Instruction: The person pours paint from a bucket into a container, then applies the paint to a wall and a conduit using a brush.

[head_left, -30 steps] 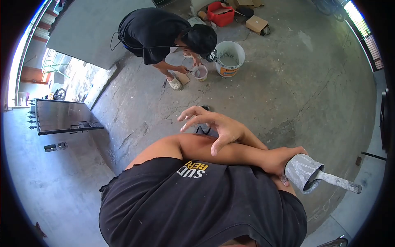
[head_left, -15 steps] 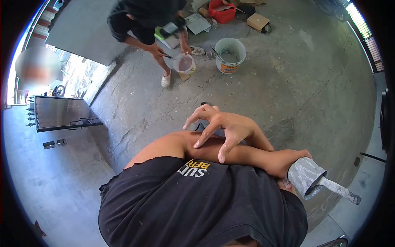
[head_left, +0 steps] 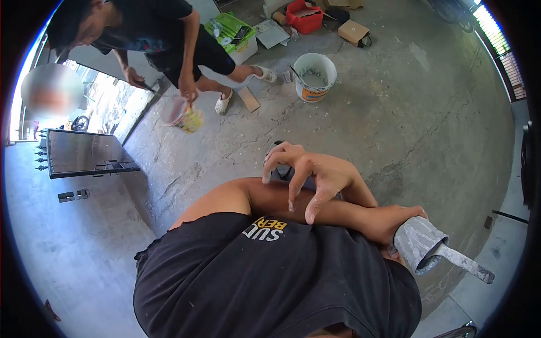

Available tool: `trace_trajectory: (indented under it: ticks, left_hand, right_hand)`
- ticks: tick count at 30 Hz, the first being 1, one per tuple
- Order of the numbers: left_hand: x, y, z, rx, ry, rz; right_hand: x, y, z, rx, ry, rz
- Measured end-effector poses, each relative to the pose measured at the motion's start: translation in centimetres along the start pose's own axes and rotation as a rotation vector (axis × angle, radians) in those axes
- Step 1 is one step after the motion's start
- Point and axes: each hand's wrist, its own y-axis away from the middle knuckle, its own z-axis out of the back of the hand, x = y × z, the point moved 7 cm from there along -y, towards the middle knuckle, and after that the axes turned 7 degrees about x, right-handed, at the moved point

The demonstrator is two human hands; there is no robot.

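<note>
My left hand [head_left: 397, 223] is at the lower right, its fingers wrapped round a grey-smeared cup [head_left: 418, 243]. A flat stick or tool handle [head_left: 466, 263], coated in pale residue, sticks out of the cup's mouth toward the right. Near the centre, my right hand [head_left: 324, 176] hovers over or lightly touches my left forearm, fingers spread and bent, with nothing held. Whitish smears mark its fingertips. Part of the left hand is hidden behind the cup.
A co-worker [head_left: 169, 39] at upper left holds a small bucket [head_left: 183, 115] and a dark-handled tool. On the concrete floor are a large white bucket [head_left: 315, 79], a green-topped box [head_left: 242, 50], a red container [head_left: 304, 16] and a cardboard box [head_left: 354, 32]. A metal panel [head_left: 87, 155] stands left.
The co-worker has moved left with the small bucket, uncovering the green-topped box and a flat piece on the floor. My right hand's fingers have shifted slightly right; my left hand stays on the cup.
</note>
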Motion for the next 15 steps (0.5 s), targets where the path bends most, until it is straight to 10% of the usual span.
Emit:
trace_trajectory:
  ticks: [5,15]
  left_hand:
    - [0.3,0.1,-0.1,0.004,-0.020,0.031]
    - [-0.2,0.1,0.3,-0.004,-0.022,-0.002]
  right_hand:
    - [0.1,-0.3,1.4,-0.309,-0.104,-0.151]
    - [-1.0,-0.5,-0.3,-0.026,0.008,-0.158]
